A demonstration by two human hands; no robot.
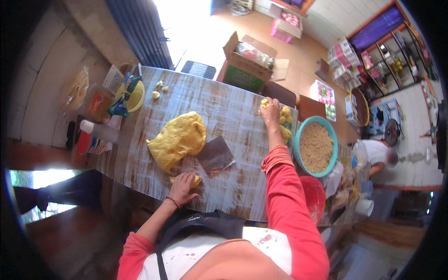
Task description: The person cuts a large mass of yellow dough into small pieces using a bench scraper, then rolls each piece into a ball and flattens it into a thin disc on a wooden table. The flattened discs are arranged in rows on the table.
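Palm down near the table's front edge, my left hand [182,189] covers a small strip of yellow dough [196,181] that shows at both sides of it. Beyond lies a large folded slab of yellow dough [178,140], touching or nearly touching a flat dark metal scraper blade [217,155]. My right hand [271,113] reaches to the far right corner, its fingers around a small dough lump [265,103]. Beside that hand several more yellow dough lumps [285,114] sit in a group; the wrist partly hides them.
A turquoise basin [296,148] of tan crumbly filling stands right of the dough lumps, with a red basin [312,199] nearer me. At the left are a yellow tub [140,96], a bottle [99,131] and eggshell pieces [156,94]. A person [374,154] bends at the far right.
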